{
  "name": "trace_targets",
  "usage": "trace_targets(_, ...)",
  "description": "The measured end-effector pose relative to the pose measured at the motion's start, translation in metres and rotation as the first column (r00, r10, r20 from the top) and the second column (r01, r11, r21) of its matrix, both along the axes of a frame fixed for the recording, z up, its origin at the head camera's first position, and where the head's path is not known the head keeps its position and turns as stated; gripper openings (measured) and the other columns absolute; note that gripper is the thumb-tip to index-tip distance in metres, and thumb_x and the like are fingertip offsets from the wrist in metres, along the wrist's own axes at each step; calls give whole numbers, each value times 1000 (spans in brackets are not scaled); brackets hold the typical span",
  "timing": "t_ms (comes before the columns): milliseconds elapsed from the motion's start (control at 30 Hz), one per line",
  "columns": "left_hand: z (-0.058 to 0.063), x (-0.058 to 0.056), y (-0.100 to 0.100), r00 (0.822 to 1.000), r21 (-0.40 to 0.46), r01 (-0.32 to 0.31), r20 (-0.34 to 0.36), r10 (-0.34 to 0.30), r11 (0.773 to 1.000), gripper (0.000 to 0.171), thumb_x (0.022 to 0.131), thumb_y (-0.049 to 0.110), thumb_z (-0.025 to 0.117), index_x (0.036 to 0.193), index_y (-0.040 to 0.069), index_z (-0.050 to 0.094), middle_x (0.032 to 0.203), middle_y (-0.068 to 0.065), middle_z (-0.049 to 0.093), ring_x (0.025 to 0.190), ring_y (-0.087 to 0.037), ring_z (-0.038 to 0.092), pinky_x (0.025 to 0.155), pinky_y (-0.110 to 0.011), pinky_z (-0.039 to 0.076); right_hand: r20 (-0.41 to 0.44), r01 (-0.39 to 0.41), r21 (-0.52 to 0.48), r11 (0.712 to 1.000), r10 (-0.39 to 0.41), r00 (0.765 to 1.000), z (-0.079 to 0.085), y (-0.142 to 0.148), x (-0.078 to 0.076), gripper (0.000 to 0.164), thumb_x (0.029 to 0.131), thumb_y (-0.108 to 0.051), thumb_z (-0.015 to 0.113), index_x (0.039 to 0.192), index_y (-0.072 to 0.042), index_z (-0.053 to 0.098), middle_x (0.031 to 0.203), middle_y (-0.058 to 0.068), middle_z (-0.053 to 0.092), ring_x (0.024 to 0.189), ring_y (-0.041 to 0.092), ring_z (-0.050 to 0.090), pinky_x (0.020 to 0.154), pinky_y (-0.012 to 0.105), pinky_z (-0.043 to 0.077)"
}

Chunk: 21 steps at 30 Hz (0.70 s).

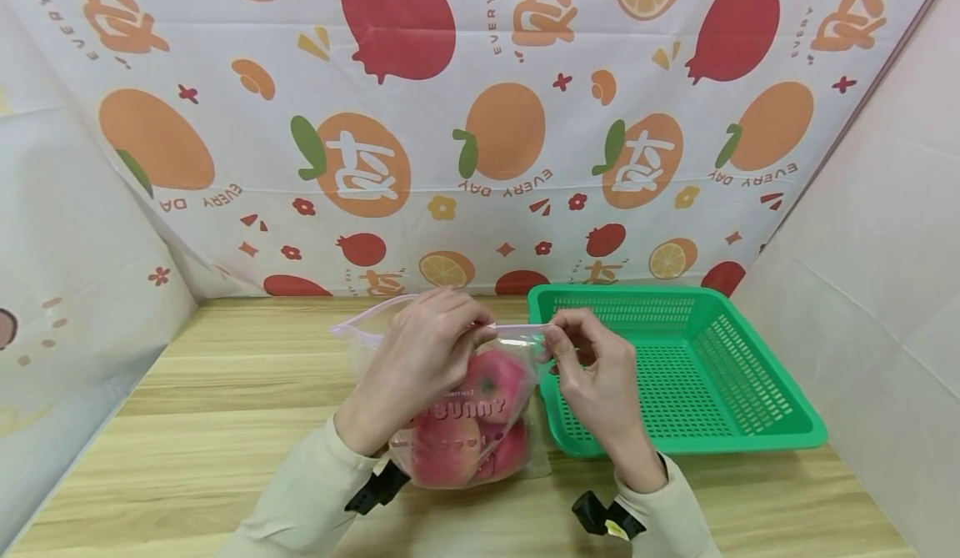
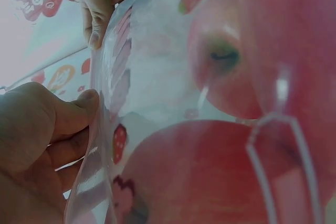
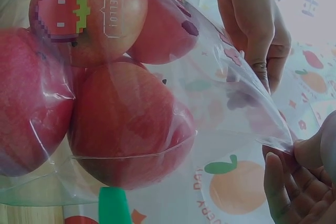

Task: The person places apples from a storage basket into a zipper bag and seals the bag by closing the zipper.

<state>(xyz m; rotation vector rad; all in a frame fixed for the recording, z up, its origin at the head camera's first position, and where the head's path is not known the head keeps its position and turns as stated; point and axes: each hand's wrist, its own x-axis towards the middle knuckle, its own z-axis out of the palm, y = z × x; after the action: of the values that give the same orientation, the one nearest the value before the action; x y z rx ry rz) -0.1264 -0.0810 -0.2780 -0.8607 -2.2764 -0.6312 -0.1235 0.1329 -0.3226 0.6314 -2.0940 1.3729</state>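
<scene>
A clear zip bag [image 1: 517,341] with a pinkish-purple zip strip and printed lettering stands on the wooden table, holding several red apples [image 1: 450,449]. My left hand [image 1: 431,345] pinches the strip near the middle of the bag's mouth. At the strip's right end, my right hand [image 1: 600,370] grips the corner between thumb and fingers. Left of my left hand, the mouth gapes apart. The left wrist view has the left hand [image 2: 42,129] at the bag's edge, close beside the apples. In the right wrist view the right hand [image 3: 304,182] pinches the corner, with the plastic drawn taut.
A green plastic basket [image 1: 750,441] with slotted walls stands on the table [image 1: 187,424] at the right, close to the bag and behind my right hand. A fruit-printed cloth [image 1: 435,158] hangs along the back. Pale sheets [image 1: 862,274] border the sides.
</scene>
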Motion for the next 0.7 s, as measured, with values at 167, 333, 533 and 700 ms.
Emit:
trace_targets(167,0,1,-2,1000,4,-3,7,3,1000,7,88,14,81,89,10,74,83,1,72,83,-18,65,86,-37,56,-13,9,4,1000,-9,1000,0,0,-1,4,97,-5,67,99,-8,67,78,-1,69,64,14,67,55,25,57)
trace_targets(333,0,1,-3,1000,7,-1,25,1,1000,7,88,12,81,89,9,75,84,0,72,84,-19,66,85,-37,57,-31,14,6,1000,-14,999,0,1,-1,5,96,-4,67,98,-8,67,78,-1,69,63,18,67,55,23,57)
trace_targets(533,-1,1,-5,1000,9,-6,27,6,1000,7,88,12,81,89,9,75,84,0,73,83,-19,66,82,-36,58,-44,21,9,1000,-21,999,0,2,-1,6,96,-3,67,98,-8,67,76,-1,69,62,17,66,55,22,56)
trace_targets(700,-1,2,-7,1000,2,-12,15,12,1000,6,88,12,80,88,10,75,83,1,72,82,-18,66,80,-35,57,-48,21,7,1000,-20,999,0,2,0,5,96,-4,68,97,-9,67,76,-2,68,61,12,64,53,22,55)
